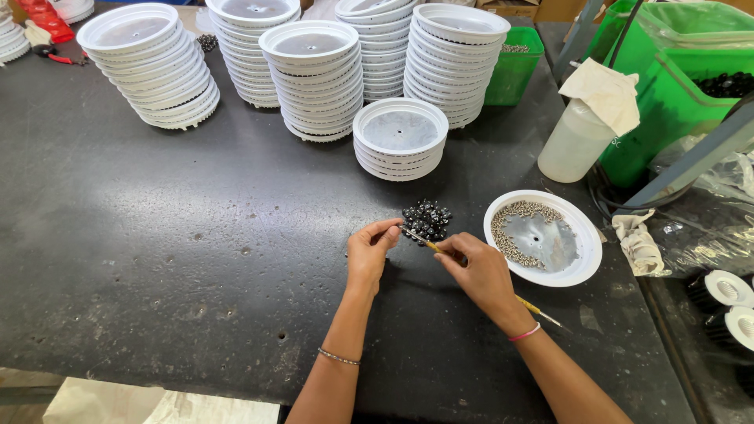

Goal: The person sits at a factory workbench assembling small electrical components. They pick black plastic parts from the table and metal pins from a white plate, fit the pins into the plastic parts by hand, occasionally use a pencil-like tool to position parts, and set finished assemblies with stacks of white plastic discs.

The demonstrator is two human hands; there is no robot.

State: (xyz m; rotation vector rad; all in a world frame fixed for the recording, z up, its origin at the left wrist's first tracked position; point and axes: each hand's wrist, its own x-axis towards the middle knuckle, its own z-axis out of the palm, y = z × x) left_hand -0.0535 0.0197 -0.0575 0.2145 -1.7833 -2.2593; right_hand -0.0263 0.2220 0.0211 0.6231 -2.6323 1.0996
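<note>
Left hand [369, 250] pinching, right hand [477, 271] pinching beside it, forearms converging

Bare counter [157, 235] left of the grip, free passage. Small black parts [426, 219] just ahead, white dish [581, 267] close right. Stacked white lids [400, 140] block further ahead.

Both forearms are seen bare, no sleeves. A thin metal bangle is worn on the left wrist [338, 357], a pink band on the right wrist [524, 333].

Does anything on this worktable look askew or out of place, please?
The leftmost stack of white lids leans, its layers slid sideways. A crumpled cloth lies loose beside the white dish. Nothing looks spilled.
</note>
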